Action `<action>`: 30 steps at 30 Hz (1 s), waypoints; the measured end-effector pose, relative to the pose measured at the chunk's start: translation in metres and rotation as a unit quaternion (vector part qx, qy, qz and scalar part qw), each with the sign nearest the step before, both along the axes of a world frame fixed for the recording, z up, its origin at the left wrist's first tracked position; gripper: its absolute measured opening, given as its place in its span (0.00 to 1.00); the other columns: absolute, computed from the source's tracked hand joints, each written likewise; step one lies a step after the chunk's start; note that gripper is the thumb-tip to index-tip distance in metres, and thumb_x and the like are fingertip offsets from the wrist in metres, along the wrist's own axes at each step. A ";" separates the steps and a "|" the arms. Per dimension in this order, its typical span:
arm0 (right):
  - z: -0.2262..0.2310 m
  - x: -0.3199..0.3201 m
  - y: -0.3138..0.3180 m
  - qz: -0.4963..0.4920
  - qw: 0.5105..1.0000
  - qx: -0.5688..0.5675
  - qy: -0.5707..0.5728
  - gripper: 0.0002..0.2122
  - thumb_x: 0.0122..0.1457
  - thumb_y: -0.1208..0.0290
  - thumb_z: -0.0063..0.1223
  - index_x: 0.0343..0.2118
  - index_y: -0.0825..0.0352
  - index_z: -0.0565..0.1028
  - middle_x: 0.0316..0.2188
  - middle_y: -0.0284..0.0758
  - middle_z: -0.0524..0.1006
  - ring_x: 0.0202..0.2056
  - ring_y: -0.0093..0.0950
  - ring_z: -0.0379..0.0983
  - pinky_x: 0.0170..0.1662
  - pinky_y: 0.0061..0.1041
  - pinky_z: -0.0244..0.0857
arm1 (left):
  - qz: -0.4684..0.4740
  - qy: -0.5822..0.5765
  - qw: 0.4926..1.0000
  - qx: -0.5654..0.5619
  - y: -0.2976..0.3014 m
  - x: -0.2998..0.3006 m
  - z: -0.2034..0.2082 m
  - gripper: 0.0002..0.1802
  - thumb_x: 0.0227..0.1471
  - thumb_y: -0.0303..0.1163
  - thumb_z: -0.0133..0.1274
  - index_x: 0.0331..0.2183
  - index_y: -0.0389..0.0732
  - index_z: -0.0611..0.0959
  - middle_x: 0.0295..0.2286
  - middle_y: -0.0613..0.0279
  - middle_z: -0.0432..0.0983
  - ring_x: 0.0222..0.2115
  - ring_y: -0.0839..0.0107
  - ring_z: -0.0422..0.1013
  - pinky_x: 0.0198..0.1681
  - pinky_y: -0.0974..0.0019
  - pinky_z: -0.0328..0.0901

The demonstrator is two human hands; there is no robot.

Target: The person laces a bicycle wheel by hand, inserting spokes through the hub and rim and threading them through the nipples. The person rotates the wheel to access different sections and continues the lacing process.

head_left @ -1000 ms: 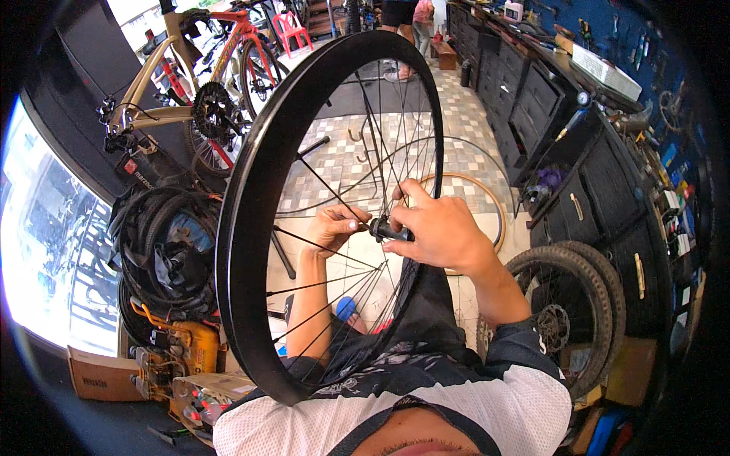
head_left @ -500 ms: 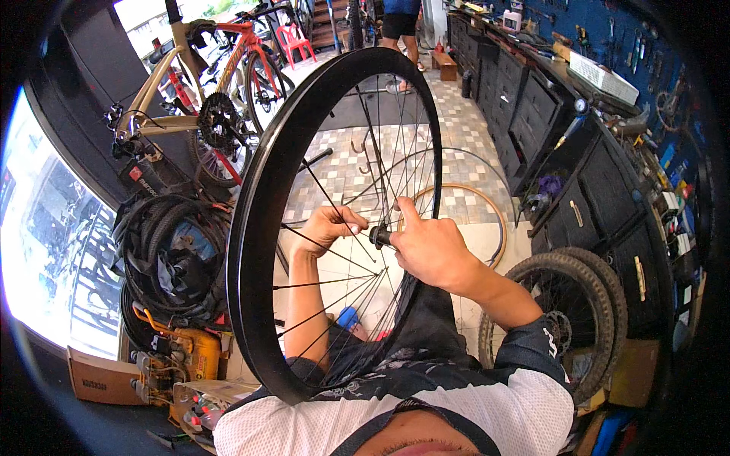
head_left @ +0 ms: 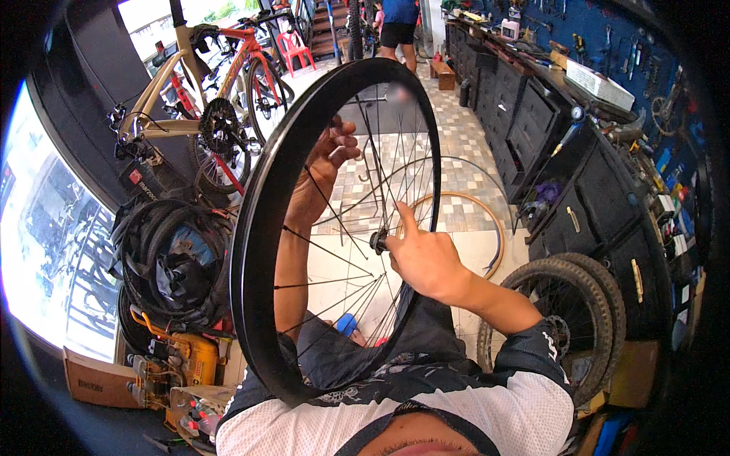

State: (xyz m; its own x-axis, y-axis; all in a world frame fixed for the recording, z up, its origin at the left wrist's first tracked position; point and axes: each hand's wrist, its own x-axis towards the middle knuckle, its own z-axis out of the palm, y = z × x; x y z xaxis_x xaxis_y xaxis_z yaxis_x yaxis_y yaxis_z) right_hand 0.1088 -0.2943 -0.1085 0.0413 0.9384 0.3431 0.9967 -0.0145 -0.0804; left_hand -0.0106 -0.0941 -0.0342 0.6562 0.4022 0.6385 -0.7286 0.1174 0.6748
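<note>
A black deep-rim bicycle wheel (head_left: 255, 228), partly spoked, stands tilted in front of my chest, its lower rim against my lap and shirt. My right hand (head_left: 427, 262) grips the end of the black hub (head_left: 378, 242); its index finger points up along the spokes. My left hand (head_left: 328, 152) is raised on the far side of the wheel, near the upper left inner rim. Its fingers are loosely curled and apart, with nothing visible in them; the rim hides part of that hand. Dark spokes (head_left: 334, 285) run from hub to rim, with wide gaps at the left.
Bicycles (head_left: 163, 125) stand at the far left, above bundled black tyres (head_left: 175, 251). Knobby wheels (head_left: 563, 304) lean at my right beside black drawer cabinets (head_left: 593, 205). A tan-edged tyre (head_left: 494, 228) lies on the floor. Another person (head_left: 399, 34) stands at the back.
My left hand has left the hub and moved up toward the upper left rim, its fingers opening from a pinch. My right hand stays at the hub.
</note>
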 end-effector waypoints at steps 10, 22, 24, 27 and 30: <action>-0.003 0.001 -0.009 -0.027 0.999 0.025 -0.028 0.04 0.56 0.70 0.57 0.32 0.63 0.80 0.61 0.67 0.63 0.23 0.37 0.83 0.26 0.36 0.77 | -0.043 0.005 0.998 -0.044 -0.014 0.014 0.005 0.17 0.60 0.35 0.61 0.48 0.38 0.83 0.46 0.57 0.80 0.44 0.68 0.76 0.55 0.56 0.67; -0.010 -0.010 -0.004 -0.039 0.997 0.053 -0.037 0.03 0.54 0.70 0.57 0.30 0.62 0.79 0.64 0.64 0.61 0.23 0.35 0.82 0.26 0.35 0.77 | 0.060 0.061 0.995 -0.051 -0.029 0.013 0.015 0.16 0.61 0.39 0.60 0.46 0.40 0.81 0.39 0.63 0.80 0.42 0.68 0.75 0.54 0.59 0.67; -0.019 -0.010 -0.005 -0.044 0.991 0.104 -0.071 0.03 0.53 0.70 0.57 0.28 0.62 0.78 0.63 0.65 0.63 0.22 0.31 0.80 0.24 0.32 0.75 | 0.070 0.045 0.996 -0.040 -0.030 0.016 0.015 0.16 0.61 0.39 0.60 0.45 0.40 0.81 0.38 0.63 0.80 0.41 0.68 0.75 0.53 0.59 0.67; -0.019 -0.009 -0.011 -0.032 0.982 0.152 -0.107 0.03 0.51 0.70 0.57 0.26 0.62 0.78 0.61 0.62 0.67 0.20 0.27 0.77 0.21 0.27 0.73 | 0.061 0.038 0.996 -0.052 -0.022 0.020 0.015 0.13 0.62 0.37 0.59 0.44 0.39 0.81 0.37 0.64 0.79 0.40 0.69 0.75 0.52 0.59 0.68; -0.022 -0.001 -0.019 -0.023 0.980 0.155 -0.119 0.02 0.51 0.70 0.57 0.27 0.61 0.79 0.55 0.55 0.73 0.20 0.26 0.76 0.21 0.25 0.71 | 0.042 0.026 0.995 -0.082 -0.020 0.019 0.018 0.12 0.62 0.36 0.59 0.43 0.39 0.82 0.36 0.63 0.80 0.40 0.70 0.76 0.50 0.59 0.69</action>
State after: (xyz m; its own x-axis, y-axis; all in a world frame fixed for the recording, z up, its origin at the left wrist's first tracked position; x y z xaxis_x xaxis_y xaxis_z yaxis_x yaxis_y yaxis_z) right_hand 0.1082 -0.3136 -0.1305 -0.0344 0.7860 0.6172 0.9865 -0.0722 0.1469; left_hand 0.0080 -0.1145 -0.0163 0.6459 0.5525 0.5269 -0.7057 0.1687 0.6882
